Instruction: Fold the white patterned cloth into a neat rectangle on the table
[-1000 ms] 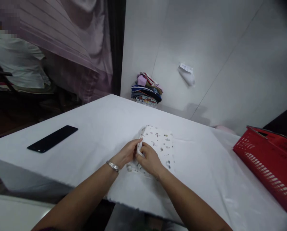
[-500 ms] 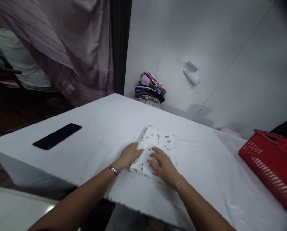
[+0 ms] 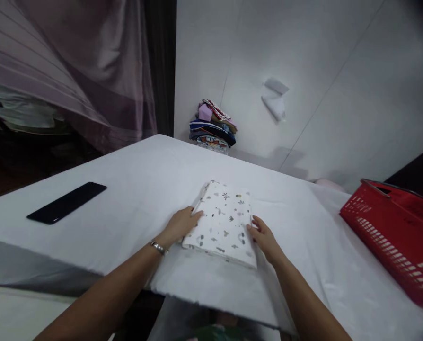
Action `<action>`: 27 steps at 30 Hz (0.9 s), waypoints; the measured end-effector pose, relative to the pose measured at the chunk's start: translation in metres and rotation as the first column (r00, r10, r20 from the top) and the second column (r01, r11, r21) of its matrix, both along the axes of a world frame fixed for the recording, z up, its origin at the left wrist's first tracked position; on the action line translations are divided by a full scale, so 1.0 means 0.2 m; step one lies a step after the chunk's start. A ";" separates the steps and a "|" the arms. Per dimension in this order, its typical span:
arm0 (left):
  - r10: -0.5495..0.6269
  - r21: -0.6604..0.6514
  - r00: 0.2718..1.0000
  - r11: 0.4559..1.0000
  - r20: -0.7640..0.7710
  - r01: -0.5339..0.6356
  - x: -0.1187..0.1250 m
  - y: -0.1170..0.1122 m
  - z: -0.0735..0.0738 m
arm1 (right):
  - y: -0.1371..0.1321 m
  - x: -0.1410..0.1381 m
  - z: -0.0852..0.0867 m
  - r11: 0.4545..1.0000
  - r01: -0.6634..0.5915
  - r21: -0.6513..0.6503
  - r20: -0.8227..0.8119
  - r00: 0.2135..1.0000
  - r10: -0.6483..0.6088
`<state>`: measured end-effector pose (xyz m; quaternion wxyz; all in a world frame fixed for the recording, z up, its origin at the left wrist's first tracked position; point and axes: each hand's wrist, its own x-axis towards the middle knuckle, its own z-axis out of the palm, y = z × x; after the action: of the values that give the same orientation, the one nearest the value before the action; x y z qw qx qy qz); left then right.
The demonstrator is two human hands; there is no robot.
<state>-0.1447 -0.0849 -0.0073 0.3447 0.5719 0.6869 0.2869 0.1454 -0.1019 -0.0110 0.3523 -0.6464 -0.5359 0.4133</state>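
A folded white cloth [image 3: 222, 220] printed with small grey and green motifs lies flat near the front edge of the table. My left hand [image 3: 181, 226] grips its left edge, thumb on top and the other fingers partly hidden at the side. At the right edge, my right hand [image 3: 264, 238] pinches the cloth between thumb and fingers; some of its fingertips are out of sight. A metal bracelet [image 3: 158, 246] circles my left wrist.
The table [image 3: 133, 199] has a white cover. A black phone-like slab [image 3: 67, 202] lies at the left. The red plastic basket [image 3: 392, 232] stands at the right. Folded clothes [image 3: 213, 125] are stacked at the back by the wall, near a hanging curtain [image 3: 101, 61].
My right hand has moved off the top of the cloth to its right edge. My left hand stays at the left edge. The whole view has shifted slightly.
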 end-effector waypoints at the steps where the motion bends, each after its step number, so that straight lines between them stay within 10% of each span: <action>1: 0.005 -0.017 1.000 1.000 0.023 -0.004 -0.01 0.01 0.00 | 0.00 0.01 -0.01 0.998 0.014 -0.066 -0.095 0.995 -0.021; 16: 0.131 -0.200 0.928 0.978 0.350 -0.063 0.05 -0.03 0.08 | 0.10 -0.05 0.01 0.976 -0.089 -0.198 -0.502 0.865 -0.023; 27: 0.062 -0.332 0.788 0.925 0.612 0.185 0.46 0.00 0.11 | -0.15 0.31 0.01 0.947 0.310 -0.088 -0.522 0.795 -0.309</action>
<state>-0.0521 -0.0858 0.0150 0.6602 0.3936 0.5605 0.3084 0.2075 -0.1312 -0.0092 0.5494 -0.5857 -0.3054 0.5116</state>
